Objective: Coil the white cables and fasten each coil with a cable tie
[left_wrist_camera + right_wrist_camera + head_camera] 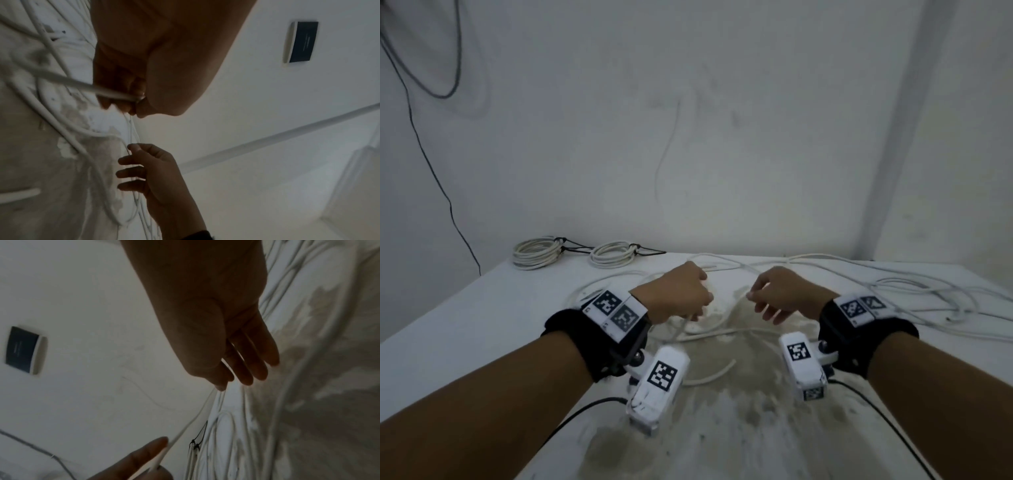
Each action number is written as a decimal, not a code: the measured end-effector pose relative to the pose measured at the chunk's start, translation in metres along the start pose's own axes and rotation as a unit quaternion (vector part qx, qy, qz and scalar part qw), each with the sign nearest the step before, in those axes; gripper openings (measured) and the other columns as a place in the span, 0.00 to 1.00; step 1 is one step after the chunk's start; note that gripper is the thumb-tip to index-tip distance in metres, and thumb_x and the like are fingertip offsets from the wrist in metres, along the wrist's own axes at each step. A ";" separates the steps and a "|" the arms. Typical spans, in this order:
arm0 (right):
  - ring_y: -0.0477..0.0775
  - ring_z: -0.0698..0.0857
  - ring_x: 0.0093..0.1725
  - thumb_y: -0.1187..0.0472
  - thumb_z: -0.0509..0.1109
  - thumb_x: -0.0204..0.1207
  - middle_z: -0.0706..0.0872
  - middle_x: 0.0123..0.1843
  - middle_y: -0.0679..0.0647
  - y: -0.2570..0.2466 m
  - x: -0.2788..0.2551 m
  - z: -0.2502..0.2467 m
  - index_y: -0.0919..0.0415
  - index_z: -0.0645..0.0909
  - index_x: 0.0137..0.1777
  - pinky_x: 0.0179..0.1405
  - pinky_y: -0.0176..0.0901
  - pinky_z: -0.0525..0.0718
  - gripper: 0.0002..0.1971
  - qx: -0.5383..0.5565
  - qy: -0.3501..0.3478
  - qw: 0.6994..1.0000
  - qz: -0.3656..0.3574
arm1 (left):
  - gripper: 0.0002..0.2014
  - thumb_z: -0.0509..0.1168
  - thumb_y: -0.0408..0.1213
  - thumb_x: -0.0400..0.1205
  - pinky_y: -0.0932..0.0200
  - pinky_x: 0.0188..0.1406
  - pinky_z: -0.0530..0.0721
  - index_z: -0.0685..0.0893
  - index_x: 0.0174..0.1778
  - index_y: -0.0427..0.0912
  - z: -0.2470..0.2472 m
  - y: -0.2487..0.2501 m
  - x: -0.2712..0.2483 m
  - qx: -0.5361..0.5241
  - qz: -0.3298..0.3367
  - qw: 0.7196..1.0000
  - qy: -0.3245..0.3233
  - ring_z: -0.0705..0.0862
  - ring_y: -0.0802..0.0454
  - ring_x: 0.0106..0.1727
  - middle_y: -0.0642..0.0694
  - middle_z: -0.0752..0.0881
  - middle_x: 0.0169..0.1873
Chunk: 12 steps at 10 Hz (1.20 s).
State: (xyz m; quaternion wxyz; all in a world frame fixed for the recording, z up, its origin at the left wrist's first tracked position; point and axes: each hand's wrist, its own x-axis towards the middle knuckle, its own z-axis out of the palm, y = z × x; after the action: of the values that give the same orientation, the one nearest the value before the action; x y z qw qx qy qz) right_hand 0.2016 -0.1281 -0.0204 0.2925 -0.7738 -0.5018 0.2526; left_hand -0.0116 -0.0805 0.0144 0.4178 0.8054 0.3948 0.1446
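While the left hand (681, 294) has its fingers curled tight round a white cable (722, 330), the right hand (780, 294) pinches the same cable between thumb and forefinger, other fingers relaxed. Both hands hover above the table (482, 325), centre. Loose cable sprawls under them and out to 2 o'clock. Two finished coils (536, 253) with black cable ties (571, 245) sit at the 11 o'clock edge.

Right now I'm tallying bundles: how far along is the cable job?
Done: two tied coils at the table's far edge. In hand: the left hand grips a white cable, the right hand pinches it. Left: loose cables on the right.
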 end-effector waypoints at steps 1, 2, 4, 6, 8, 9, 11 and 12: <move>0.55 0.88 0.31 0.55 0.68 0.84 0.90 0.41 0.61 0.012 -0.005 0.005 0.70 0.82 0.53 0.27 0.42 0.86 0.15 0.070 0.035 0.997 0.007 | 0.06 0.61 0.27 0.84 0.63 0.27 0.77 0.76 0.47 0.42 0.000 -0.003 -0.007 0.023 0.002 1.000 0.006 0.78 0.52 0.30 0.39 0.87 0.40; 0.55 0.87 0.31 0.51 0.64 0.87 0.89 0.43 0.62 0.004 -0.004 0.014 0.71 0.82 0.56 0.28 0.41 0.86 0.20 0.166 0.018 0.986 0.019 | 0.11 0.59 0.30 0.86 0.67 0.24 0.77 0.87 0.46 0.35 -0.007 -0.007 -0.015 0.060 0.017 0.998 -0.010 0.78 0.56 0.27 0.44 0.90 0.34; 0.61 0.90 0.41 0.39 0.59 0.85 0.90 0.53 0.65 -0.030 0.010 0.032 0.69 0.75 0.67 0.33 0.44 0.87 0.30 0.472 -0.086 0.875 0.063 | 0.13 0.60 0.36 0.88 0.63 0.33 0.80 0.89 0.60 0.51 -0.033 -0.009 -0.030 0.172 0.060 0.980 -0.075 0.77 0.57 0.32 0.51 0.84 0.36; 0.53 0.81 0.20 0.50 0.59 0.88 0.82 0.25 0.56 -0.072 0.026 0.014 0.64 0.76 0.47 0.26 0.46 0.88 0.17 0.707 0.008 0.706 0.035 | 0.11 0.61 0.33 0.86 0.58 0.39 0.83 0.90 0.51 0.45 -0.052 -0.022 -0.030 0.177 0.045 0.980 -0.076 0.80 0.53 0.36 0.47 0.85 0.37; 0.41 0.72 0.29 0.67 0.53 0.87 0.72 0.33 0.49 -0.023 0.029 -0.051 0.60 0.72 0.37 0.25 0.27 0.73 0.15 0.391 0.150 0.905 0.072 | 0.13 0.64 0.38 0.84 0.56 0.36 0.76 0.87 0.35 0.39 -0.083 -0.065 -0.018 0.323 0.031 0.945 0.054 0.82 0.48 0.35 0.43 0.87 0.34; 0.44 0.74 0.32 0.68 0.59 0.85 0.75 0.38 0.52 -0.003 0.013 -0.067 0.73 0.78 0.70 0.26 0.33 0.74 0.17 0.273 0.169 0.939 0.126 | 0.21 0.62 0.46 0.86 0.56 0.35 0.71 0.79 0.31 0.37 -0.100 -0.088 -0.015 0.386 0.005 0.913 0.134 0.80 0.48 0.37 0.38 0.86 0.36; 0.58 0.76 0.32 0.70 0.57 0.87 0.80 0.38 0.60 -0.006 -0.015 -0.070 0.73 0.84 0.60 0.13 0.32 0.72 0.14 0.141 0.116 0.976 0.121 | 0.13 0.57 0.37 0.86 0.51 0.45 0.86 0.86 0.42 0.43 -0.095 -0.046 -0.020 0.324 0.075 0.913 0.238 0.87 0.42 0.42 0.44 0.88 0.38; 0.52 0.73 0.28 0.71 0.58 0.86 0.76 0.33 0.56 -0.010 -0.018 -0.066 0.67 0.81 0.51 0.15 0.34 0.73 0.09 0.092 0.081 0.982 0.145 | 0.12 0.60 0.31 0.85 0.51 0.42 0.91 0.86 0.37 0.42 -0.098 0.020 -0.035 0.134 0.165 0.939 0.271 0.91 0.44 0.36 0.45 0.89 0.34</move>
State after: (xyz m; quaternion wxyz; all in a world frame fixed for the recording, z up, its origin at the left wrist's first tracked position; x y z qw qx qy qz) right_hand 0.2333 -0.1547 0.0345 0.3627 -0.8260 -0.3334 0.2739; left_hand -0.0792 -0.0590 0.0932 0.1537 0.8377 0.3706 0.3705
